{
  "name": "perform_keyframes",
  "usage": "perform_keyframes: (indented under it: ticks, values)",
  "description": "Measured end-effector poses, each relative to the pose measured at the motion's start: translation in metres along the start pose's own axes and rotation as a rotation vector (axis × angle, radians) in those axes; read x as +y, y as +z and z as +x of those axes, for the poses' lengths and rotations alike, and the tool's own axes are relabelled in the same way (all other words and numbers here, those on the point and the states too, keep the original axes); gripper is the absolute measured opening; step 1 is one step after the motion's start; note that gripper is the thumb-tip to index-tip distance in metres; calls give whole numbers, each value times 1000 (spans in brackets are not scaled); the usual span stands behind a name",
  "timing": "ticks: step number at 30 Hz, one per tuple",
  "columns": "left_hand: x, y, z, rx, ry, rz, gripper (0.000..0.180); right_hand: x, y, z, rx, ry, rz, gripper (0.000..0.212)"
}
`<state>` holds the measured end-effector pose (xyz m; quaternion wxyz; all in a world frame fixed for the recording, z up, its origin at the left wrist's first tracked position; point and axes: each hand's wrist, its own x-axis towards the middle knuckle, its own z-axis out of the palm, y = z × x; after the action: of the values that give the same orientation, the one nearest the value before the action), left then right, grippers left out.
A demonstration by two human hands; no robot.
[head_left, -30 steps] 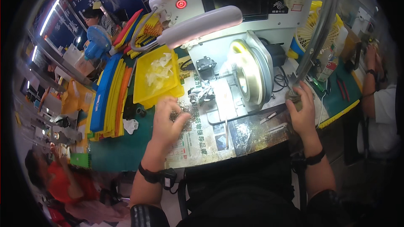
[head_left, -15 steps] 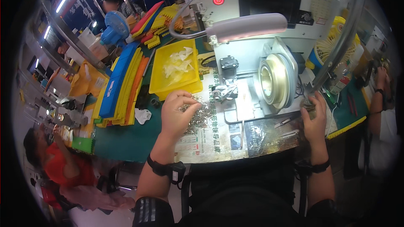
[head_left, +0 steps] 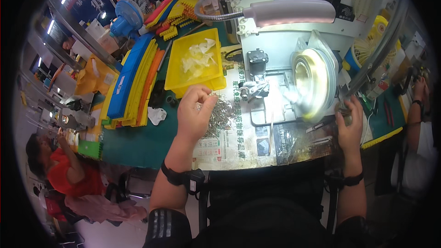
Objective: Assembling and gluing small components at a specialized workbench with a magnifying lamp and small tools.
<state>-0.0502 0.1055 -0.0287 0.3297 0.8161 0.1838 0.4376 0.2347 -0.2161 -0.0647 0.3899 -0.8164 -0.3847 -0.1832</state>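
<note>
My left hand [head_left: 195, 114] hovers at the near-left edge of a heap of small silvery metal pieces [head_left: 222, 118], its fingers curled and thumb and forefinger pinched together. Whatever the pinch holds is too small to make out. On the right, my right hand [head_left: 351, 126] has its thumb and fingers curved round a small round, knob-like thing [head_left: 343, 109], mostly hidden by the fingers. Between the hands stands a white machine [head_left: 275, 41] with a pale gold wheel [head_left: 305, 80], blurred along its lower rim. A small black clamp-like fixture [head_left: 257, 87] sits left of the wheel.
A lamp [head_left: 294, 13] on a bent neck hangs over the machine. Behind my left hand stands a yellow tray [head_left: 172, 71] with crumpled clear plastic. Blue and yellow strips [head_left: 133, 82] are stacked at left. A thin rod [head_left: 271, 138] lies on the printed paper. Co-workers sit on both sides.
The view has shifted, so the machine sits higher and farther right. My left fingers have drawn closer together by the heap. The wheel looks more blurred. My right hand stays by the round thing.
</note>
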Motion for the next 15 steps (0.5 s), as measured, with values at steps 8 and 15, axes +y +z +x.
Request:
perform_keyframes:
  ticks: [8, 15]
  values:
    - [5, -1, 0, -43, -85, -18, 16, -3, -1, 1, 2, 13, -1, 39]
    - [-3, -2, -2, -37, -98, -34, 12, -3, 1, 0, 5, 1, -9, 40]
